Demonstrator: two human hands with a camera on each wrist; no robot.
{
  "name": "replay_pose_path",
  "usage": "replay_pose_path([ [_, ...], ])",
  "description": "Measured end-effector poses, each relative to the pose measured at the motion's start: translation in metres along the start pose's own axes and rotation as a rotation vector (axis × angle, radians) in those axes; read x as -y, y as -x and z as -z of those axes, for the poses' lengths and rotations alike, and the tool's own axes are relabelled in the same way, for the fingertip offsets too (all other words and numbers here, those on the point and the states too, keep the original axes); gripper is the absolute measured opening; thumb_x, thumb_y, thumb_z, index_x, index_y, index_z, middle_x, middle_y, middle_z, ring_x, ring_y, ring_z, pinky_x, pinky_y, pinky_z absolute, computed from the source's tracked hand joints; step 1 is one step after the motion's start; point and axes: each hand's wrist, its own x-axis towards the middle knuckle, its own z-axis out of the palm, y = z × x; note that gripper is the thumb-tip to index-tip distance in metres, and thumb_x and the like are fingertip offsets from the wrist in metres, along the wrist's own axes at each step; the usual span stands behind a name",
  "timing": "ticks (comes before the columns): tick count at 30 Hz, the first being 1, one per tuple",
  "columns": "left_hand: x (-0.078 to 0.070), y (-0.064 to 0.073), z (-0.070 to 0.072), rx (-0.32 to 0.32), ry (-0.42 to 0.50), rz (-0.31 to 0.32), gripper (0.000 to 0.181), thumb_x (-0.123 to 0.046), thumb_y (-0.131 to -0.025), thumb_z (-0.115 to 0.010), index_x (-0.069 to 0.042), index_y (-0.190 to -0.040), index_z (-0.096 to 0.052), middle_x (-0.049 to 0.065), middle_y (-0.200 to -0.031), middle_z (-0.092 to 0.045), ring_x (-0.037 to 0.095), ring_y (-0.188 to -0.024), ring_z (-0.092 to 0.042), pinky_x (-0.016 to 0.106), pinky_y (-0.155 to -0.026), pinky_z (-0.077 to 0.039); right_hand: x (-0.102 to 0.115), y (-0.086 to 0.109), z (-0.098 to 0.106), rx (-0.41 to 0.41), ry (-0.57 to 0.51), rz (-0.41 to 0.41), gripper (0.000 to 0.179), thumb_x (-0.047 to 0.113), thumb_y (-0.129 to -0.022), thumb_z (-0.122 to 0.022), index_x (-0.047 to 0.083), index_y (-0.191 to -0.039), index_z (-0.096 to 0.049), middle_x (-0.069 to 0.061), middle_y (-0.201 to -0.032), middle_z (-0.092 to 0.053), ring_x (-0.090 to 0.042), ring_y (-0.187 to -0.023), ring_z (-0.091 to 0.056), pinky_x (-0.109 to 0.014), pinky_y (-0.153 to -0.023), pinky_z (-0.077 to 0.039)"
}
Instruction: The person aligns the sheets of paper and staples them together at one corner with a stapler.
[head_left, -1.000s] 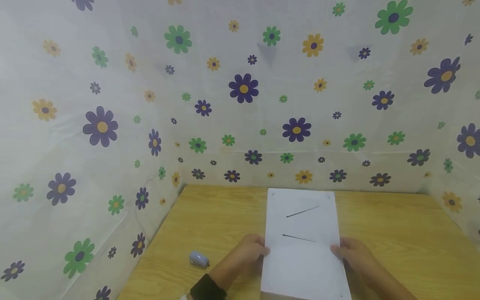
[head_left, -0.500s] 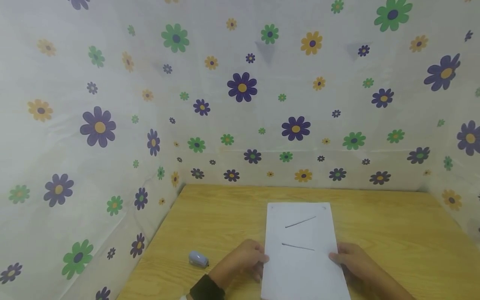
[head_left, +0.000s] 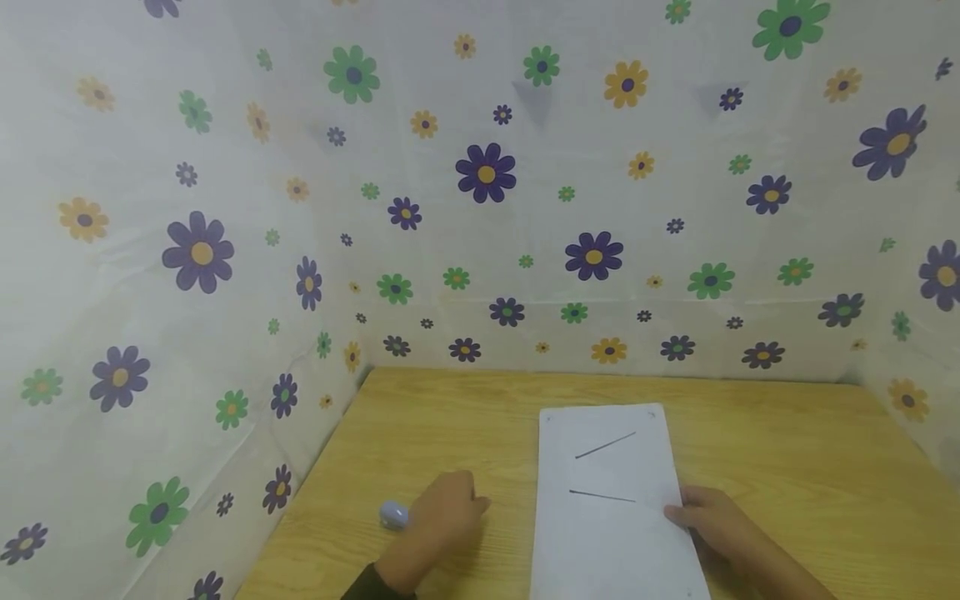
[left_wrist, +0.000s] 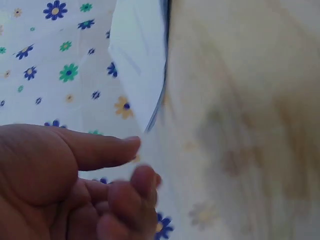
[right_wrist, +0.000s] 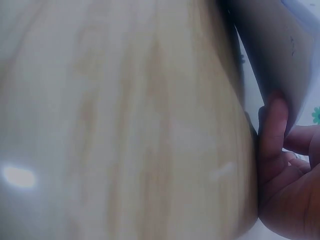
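A white sheet of paper [head_left: 607,542] bears two straight dark lines and small marks at its corners. My right hand [head_left: 712,521] grips its right edge, thumb on top and fingers underneath; the right wrist view shows the fingers [right_wrist: 274,125] against the paper's shaded underside. My left hand [head_left: 442,517] is apart from the sheet, to its left, with fingers bent loosely. In the left wrist view a gap shows between thumb and fingertips, with nothing held. Just left of that hand lies a small rounded light-blue object [head_left: 392,514], partly hidden by the hand.
Under it all is a wood-grain table [head_left: 450,417]. A white sheet with flower prints [head_left: 487,250] hangs behind the table and along both sides, close to its edges.
The left hand has let go of the paper's left edge and moved left to the light-blue object. The paper was lowered toward me earlier; the right hand still holds it.
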Motion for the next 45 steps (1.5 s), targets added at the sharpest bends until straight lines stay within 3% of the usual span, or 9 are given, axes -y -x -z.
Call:
replay_pose_path([
  [3,0.013,0.003,0.015,-0.050,-0.174,0.102,0.035,-0.039,-0.096,-0.069,-0.004,-0.095,-0.064,0.002,-0.070,-0.056,0.015,-0.056,-0.049,0.029,-0.049,-0.040,0.000,-0.002,0.000,0.007,0.002,-0.005,0.059,0.033,-0.098,-0.066,-0.012,-0.135,-0.055,-0.016,-0.114,-0.071,-0.033,-0.110,-0.064,-0.066,-0.107,-0.039],
  [6,0.024,0.008,0.029,-0.086,-0.268,0.218,0.039,-0.040,-0.096,-0.070,-0.001,-0.102,-0.066,0.005,-0.073,-0.060,0.017,-0.059,-0.055,0.033,-0.052,-0.047,-0.001,-0.003,0.000,0.006,0.013,-0.009,0.063,0.035,-0.098,-0.067,-0.012,-0.137,-0.054,-0.020,-0.120,-0.069,-0.041,-0.117,-0.061,-0.068,-0.109,-0.037],
  [10,0.035,0.012,0.038,-0.110,-0.317,0.347,0.043,-0.038,-0.098,-0.068,0.005,-0.098,-0.068,0.007,-0.070,-0.062,0.019,-0.059,-0.057,0.033,-0.053,-0.050,-0.002,-0.004,0.000,-0.001,0.010,-0.010,0.063,0.034,-0.097,-0.067,-0.013,-0.137,-0.053,-0.023,-0.122,-0.068,-0.046,-0.123,-0.057,-0.069,-0.110,-0.035],
  [14,0.043,0.011,0.037,-0.090,-0.321,0.401,0.049,-0.037,-0.099,-0.066,0.011,-0.104,-0.067,0.008,-0.065,-0.060,0.017,-0.055,-0.055,0.028,-0.051,-0.046,-0.002,-0.003,0.001,-0.008,-0.013,0.006,0.059,0.030,-0.098,-0.066,-0.013,-0.136,-0.054,-0.019,-0.118,-0.071,-0.039,-0.116,-0.062,-0.067,-0.109,-0.037],
  [19,0.050,0.006,0.032,-0.091,-0.275,0.391,0.040,-0.029,-0.101,-0.062,0.010,-0.112,-0.060,0.011,-0.075,-0.061,0.022,-0.063,-0.061,0.034,-0.054,-0.051,-0.002,0.000,0.002,-0.004,-0.014,0.016,0.057,0.031,-0.098,-0.066,-0.013,-0.134,-0.056,-0.016,-0.114,-0.071,-0.032,-0.110,-0.065,-0.066,-0.107,-0.039],
  [26,0.049,-0.002,0.023,-0.115,-0.268,0.346,0.014,-0.005,-0.100,-0.054,0.005,-0.107,-0.059,0.015,-0.085,-0.064,0.027,-0.074,-0.067,0.044,-0.062,-0.059,-0.004,-0.001,0.001,-0.009,-0.016,0.016,0.055,0.031,-0.099,-0.065,-0.012,-0.132,-0.057,-0.013,-0.111,-0.072,-0.026,-0.105,-0.066,-0.064,-0.105,-0.041],
  [30,0.041,-0.005,0.020,-0.118,-0.299,0.315,0.007,-0.005,-0.097,-0.059,0.000,-0.099,-0.062,0.013,-0.086,-0.066,0.028,-0.079,-0.069,0.045,-0.067,-0.061,-0.005,-0.001,0.001,-0.009,-0.018,0.020,0.056,0.031,-0.098,-0.066,-0.013,-0.132,-0.057,-0.013,-0.110,-0.072,-0.027,-0.104,-0.066,-0.065,-0.105,-0.042],
  [37,0.024,-0.006,0.015,-0.084,-0.298,0.208,0.017,-0.016,-0.095,-0.070,-0.003,-0.101,-0.062,0.010,-0.085,-0.065,0.025,-0.078,-0.068,0.041,-0.068,-0.060,-0.006,0.000,0.000,-0.026,-0.038,0.024,0.053,0.028,-0.099,-0.065,-0.013,-0.131,-0.058,-0.012,-0.107,-0.073,-0.025,-0.103,-0.066,-0.062,-0.104,-0.043],
  [45,0.000,-0.011,0.006,-0.125,-0.292,0.093,0.019,-0.015,-0.091,-0.075,-0.004,-0.101,-0.063,0.007,-0.084,-0.065,0.022,-0.075,-0.067,0.037,-0.065,-0.060,-0.005,0.003,0.001,-0.029,-0.059,0.023,0.050,0.028,-0.100,-0.062,-0.013,-0.128,-0.059,-0.008,-0.102,-0.073,-0.022,-0.097,-0.065,-0.057,-0.100,-0.046],
])
